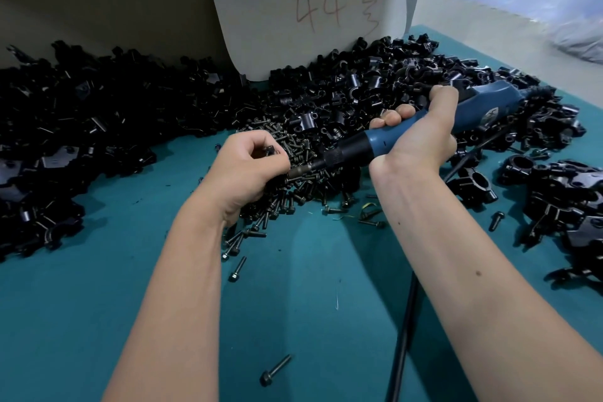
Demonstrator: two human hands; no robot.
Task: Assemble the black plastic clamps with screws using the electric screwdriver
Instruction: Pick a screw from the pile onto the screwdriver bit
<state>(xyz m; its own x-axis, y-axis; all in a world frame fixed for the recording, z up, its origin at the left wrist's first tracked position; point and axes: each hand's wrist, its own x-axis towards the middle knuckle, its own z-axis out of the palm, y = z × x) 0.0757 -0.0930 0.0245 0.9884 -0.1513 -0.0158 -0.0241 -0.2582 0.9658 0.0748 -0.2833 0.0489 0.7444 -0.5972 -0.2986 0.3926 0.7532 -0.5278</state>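
Note:
My right hand [421,137] grips the blue electric screwdriver [385,142], which lies almost level with its bit [301,170] pointing left. My left hand [243,170] is curled over the heap of dark screws [293,186], and its fingertips pinch a small black part [269,151] just above the bit. What that part is exactly, I cannot tell. Loose black plastic clamp halves [342,98] are piled behind both hands.
More black clamp pieces [65,127] cover the left of the teal table [293,303]. Assembled clamps [561,199] lie at the right. A single screw [275,370] lies near the front. The tool's black cable [406,330] runs toward me. A white card marked "44" [313,10] stands behind.

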